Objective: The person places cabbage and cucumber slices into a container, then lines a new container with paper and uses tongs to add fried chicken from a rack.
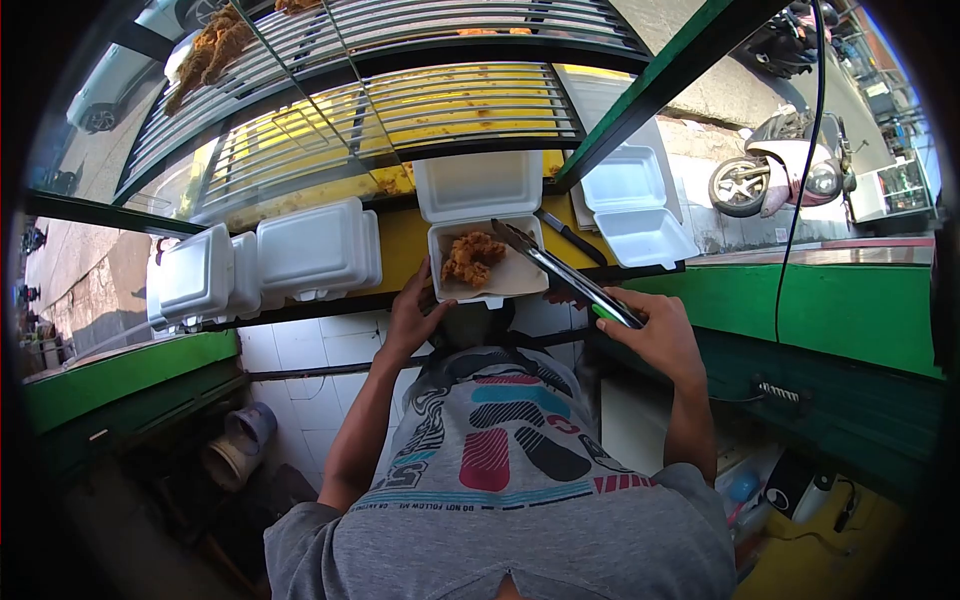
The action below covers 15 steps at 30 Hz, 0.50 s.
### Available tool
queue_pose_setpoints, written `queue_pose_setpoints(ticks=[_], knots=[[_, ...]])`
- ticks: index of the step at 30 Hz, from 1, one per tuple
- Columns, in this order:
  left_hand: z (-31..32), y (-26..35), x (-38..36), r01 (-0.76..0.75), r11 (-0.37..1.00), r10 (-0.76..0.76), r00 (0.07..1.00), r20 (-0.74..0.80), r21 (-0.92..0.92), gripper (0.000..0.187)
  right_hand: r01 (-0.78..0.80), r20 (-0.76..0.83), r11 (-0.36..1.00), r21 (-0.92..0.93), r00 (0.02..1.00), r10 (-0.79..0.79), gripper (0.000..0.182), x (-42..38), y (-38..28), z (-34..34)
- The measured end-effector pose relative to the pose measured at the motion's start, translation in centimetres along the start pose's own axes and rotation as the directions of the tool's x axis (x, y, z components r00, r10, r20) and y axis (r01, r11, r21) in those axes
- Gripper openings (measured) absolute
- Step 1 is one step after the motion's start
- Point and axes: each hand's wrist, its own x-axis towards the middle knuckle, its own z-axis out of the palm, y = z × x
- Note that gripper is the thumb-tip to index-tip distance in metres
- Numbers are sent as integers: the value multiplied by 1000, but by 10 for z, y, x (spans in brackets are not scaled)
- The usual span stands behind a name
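1. Head view: open foam box [487,262] as landmark, resting on the yellow counter [400,250] straight ahead, lid tipped back, fried chicken [471,258] lying in its left half.
2. Left hand [417,312] clasped on the box's near left corner, steadying it.
3. Right hand [655,330], near right of the box, gripping metal tongs [560,272] by their green handle end; tips reaching over the box's right rim, apparently empty.
4. Good practice, as judged: keep the box pinned, lower tong tips inside the rim, avoid pressing on the thin foam wall.
5. Closed foam boxes [265,262] stacked left of the box.
6. Readable writing: only "DO NOT FOLLOW ME" on the shirt [500,470], near side of the box; the rest too small.
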Motion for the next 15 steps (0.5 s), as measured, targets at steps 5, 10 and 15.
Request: queue_pose_setpoints(ticks=[5,10,15], knots=[[0,4,-5,-24,1000,24,1000,-4,20,81,172,-243,968,185,962,-124,48,7,-3,-7],[1,18,-7,19,998,-21,999,-34,-66,67,191,-254,936,296,960,-116,47,26,-24,-2],[-2,20,21,250,956,-272,952,-140,-155,49,207,-248,957,204,956,-154,48,24,10,11]])
